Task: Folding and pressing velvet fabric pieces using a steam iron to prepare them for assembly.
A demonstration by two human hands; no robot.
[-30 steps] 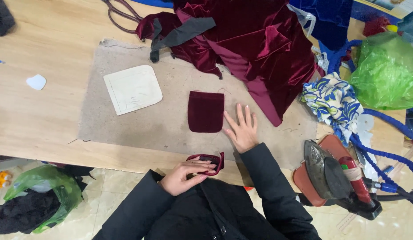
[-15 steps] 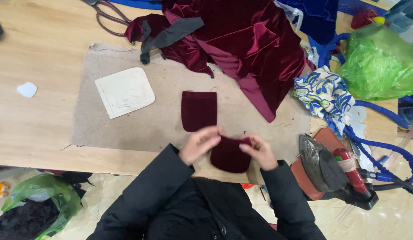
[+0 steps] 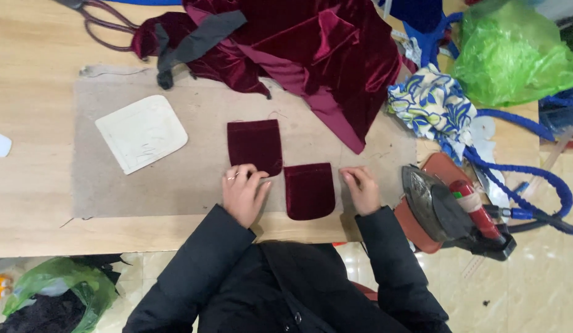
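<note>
The left hand [image 3: 242,192] lies flat and open on the grey felt mat [image 3: 144,191], fingertips touching the lower edge of the upper velvet pocket piece [image 3: 255,145], gripping nothing. The right hand [image 3: 362,189] rests loosely open on the mat just right of the lower velvet pocket piece [image 3: 309,190], which lies flat between the two hands, near the desk [image 3: 33,92] edge. Left of the pieces sits a cream pocket template [image 3: 141,132]; behind them a heap of burgundy velvet [image 3: 311,49] spills over the mat, with a dark strip [image 3: 197,40] across it. To the right stand an iron [image 3: 450,209] on its rest, a blue-patterned cloth [image 3: 431,105], blue hose [image 3: 527,179] and a green plastic bag [image 3: 511,61]. Half a second ago both hands held the lower piece bunched at the desk edge; now it lies spread out, and the hands have parted. The desk is pale wood; below it shows a glossy tiled floor [image 3: 533,290].
</note>
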